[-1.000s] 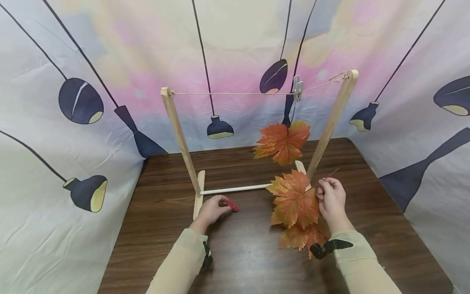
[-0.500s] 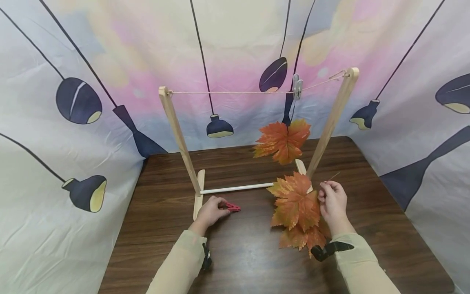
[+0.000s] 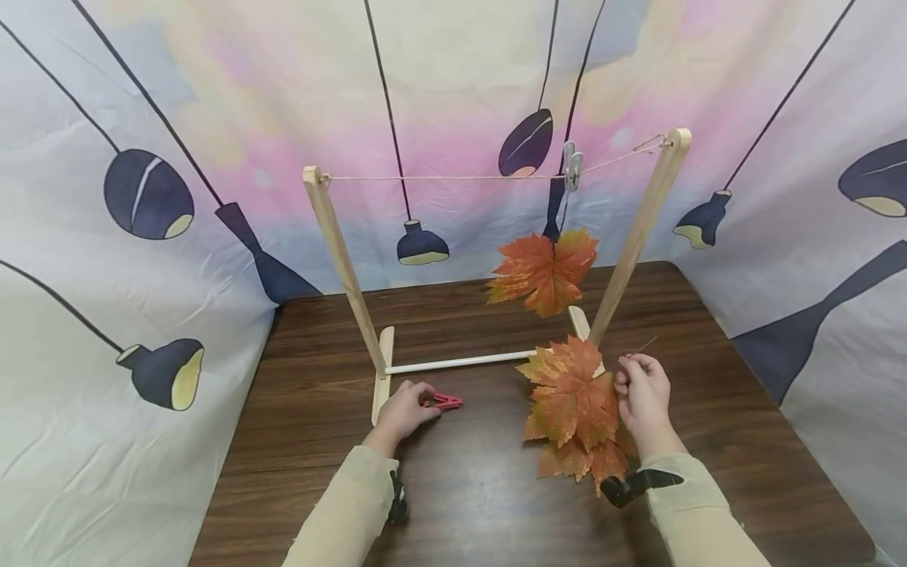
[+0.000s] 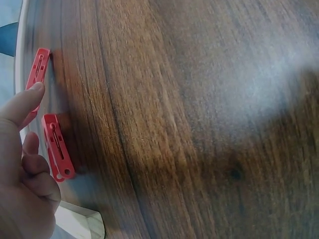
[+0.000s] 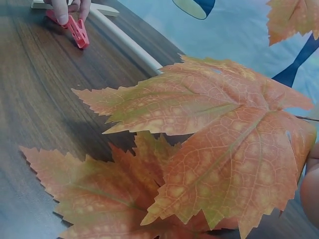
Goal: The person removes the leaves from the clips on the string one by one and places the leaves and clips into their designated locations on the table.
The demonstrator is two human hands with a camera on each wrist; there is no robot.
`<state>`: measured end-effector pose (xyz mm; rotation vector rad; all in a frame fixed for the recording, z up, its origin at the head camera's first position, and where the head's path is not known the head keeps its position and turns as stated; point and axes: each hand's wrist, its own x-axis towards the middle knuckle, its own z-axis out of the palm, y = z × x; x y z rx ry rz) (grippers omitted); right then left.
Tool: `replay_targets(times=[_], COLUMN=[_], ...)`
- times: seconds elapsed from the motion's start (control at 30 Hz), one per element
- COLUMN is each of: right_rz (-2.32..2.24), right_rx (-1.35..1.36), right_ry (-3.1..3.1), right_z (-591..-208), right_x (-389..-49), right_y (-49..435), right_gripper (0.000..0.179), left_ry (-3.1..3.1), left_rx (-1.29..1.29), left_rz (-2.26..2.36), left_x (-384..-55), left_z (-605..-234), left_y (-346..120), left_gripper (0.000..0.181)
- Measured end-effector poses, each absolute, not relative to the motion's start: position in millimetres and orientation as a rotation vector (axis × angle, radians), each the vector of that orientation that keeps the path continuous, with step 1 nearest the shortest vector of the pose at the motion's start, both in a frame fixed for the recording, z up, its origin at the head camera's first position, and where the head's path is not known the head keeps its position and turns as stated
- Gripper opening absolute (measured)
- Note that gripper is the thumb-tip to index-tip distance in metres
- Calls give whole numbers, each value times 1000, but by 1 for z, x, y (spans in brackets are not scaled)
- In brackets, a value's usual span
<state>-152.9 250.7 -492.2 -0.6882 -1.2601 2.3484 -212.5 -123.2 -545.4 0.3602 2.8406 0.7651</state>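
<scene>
Just ahead of the L fingertips, head view: a red peg [image 3: 449,402] pinched by the L hand [image 3: 402,409], thumb + fingers bent onto it. The R hand [image 3: 645,390], well apart from the L, has its fingers curled, gripping the thin stem [image 3: 648,343] of an orange leaf [image 3: 572,398]; leaf is just L of those fingers, w/ a 2nd leaf [image 3: 577,461] partly under it, on the person's side. Beyond both hands' fingers: L post [image 3: 343,264] & R post [image 3: 638,236], wood, string [image 3: 439,179] btwn tops, grey peg [image 3: 572,167] on string, hanging leaf [image 3: 544,272] below that. White rod [image 3: 460,362] joins post bottoms, past the L fingers.

L wrist view: red peg under a fingertip; another red peg [image 4: 60,149] just beside the lower bent fingers, can't tell if gripped too. Wood table [image 4: 149,119] R of fingers.

R wrist view: only a bit of R hand at the edge, so grip n/a from this angle. Orange leaf right next to it, 2nd leaf below; far off, L fingers w/ red peg btwn them.
</scene>
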Motion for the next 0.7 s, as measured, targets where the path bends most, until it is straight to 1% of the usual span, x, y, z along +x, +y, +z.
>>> replay_targets(times=[0.3, 0.7], right_rz=[2344, 2309], right_rx=[-727, -892], right_ry=[-1326, -1391], right_z=[-502, -518], right_x=[-148, -142], right_y=[254, 256], right_gripper=[14, 10], left_ry=[2855, 2902], left_rx=[330, 339], left_rz=[708, 624], left_x=[-212, -211], left_z=[-543, -547], left_y=[-124, -126], left_gripper=[36, 36])
